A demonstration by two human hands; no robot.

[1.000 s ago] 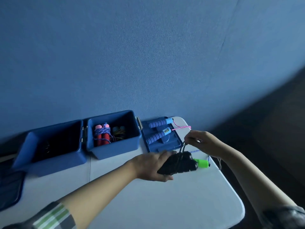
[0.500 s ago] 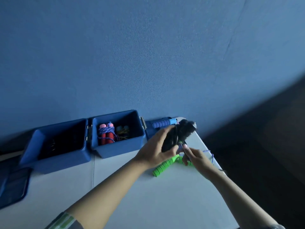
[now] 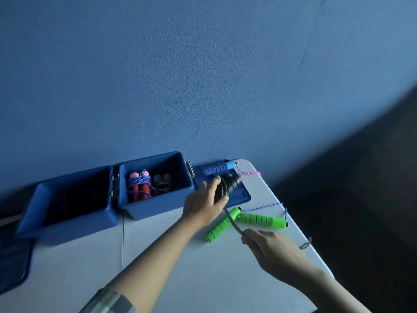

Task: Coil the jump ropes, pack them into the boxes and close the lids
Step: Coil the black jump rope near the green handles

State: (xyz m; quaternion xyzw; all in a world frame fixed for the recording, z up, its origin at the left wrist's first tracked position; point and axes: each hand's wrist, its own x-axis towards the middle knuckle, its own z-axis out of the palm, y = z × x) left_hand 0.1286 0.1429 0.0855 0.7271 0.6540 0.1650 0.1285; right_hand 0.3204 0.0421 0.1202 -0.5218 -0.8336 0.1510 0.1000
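My left hand (image 3: 204, 203) grips the black jump rope handles (image 3: 229, 185) with cord wound round them, held above the open lid (image 3: 242, 195) of the right blue box (image 3: 155, 208). My right hand (image 3: 269, 247) pinches the dark cord (image 3: 232, 221) that runs from the bundle down toward me. Both green handles (image 3: 259, 220) of another rope lie on the table between my hands, with a purple cord (image 3: 266, 207). A coiled red-handled rope (image 3: 140, 187) and a second small bundle (image 3: 162, 182) sit inside the right box. A blue-handled rope (image 3: 217, 168) with a pink cord lies on the lid.
A second blue box (image 3: 67, 215) stands open at the left, dark inside. A blue lid (image 3: 13, 263) lies at the table's left edge. The white table (image 3: 158, 256) ends close on the right, with a rounded far corner. A blue wall stands behind the boxes.
My right hand has drawn the dark cord away from the bundle, down and toward me. My left hand has shifted the black bundle back over the open lid. The green handles are now uncovered.
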